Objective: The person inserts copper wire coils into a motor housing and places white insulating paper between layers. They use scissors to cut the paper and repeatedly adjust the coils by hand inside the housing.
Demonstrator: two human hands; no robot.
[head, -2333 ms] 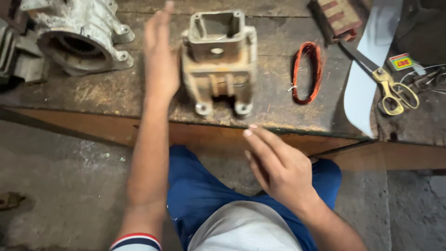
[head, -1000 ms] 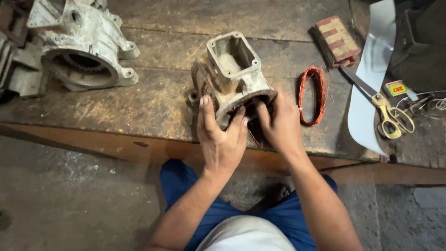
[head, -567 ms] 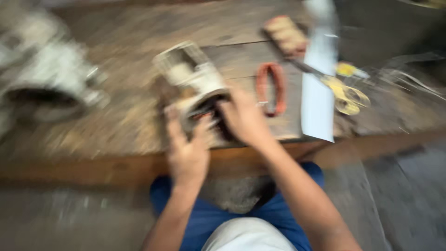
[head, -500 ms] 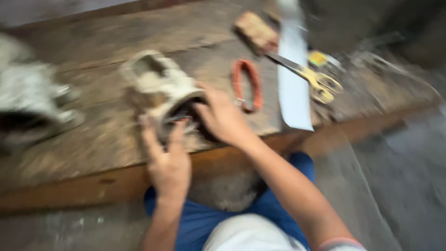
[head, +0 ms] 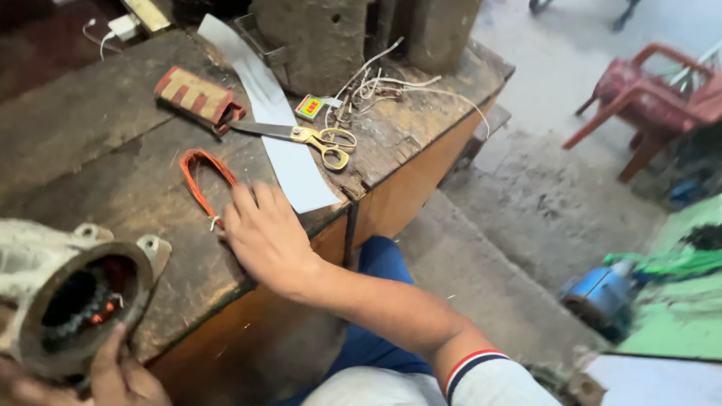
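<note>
The right hand (head: 265, 234) lies palm-down and flat on the wooden workbench (head: 113, 162), close to its front edge, fingers spread and grasping nothing — the fingertips touch the near end of a loop of orange wire (head: 201, 179) that stretches from the hand toward the middle of the bench. The forearm runs back over the front edge to a white sleeve with a red and blue cuff.

The left hand (head: 113, 380) is at the bottom left corner of the view, only partly seen; its thumb and fingers are wrapped round the lower rim of a grey metal motor housing (head: 68, 297), tilted so that its round open end faces the camera, with dark windings and a little orange wire inside. The housing rests at the front edge of the bench, well left of the right hand.

Just beyond the right hand a long strip of white paper (head: 278, 135) runs from the front edge toward the back. Gold-handled scissors (head: 308, 137) lie across it, their blades pointing at a red and tan striped block (head: 197, 94). Near the right corner — a small colourful box (head: 312, 107) and a tangle of white wires (head: 383, 83).
</note>
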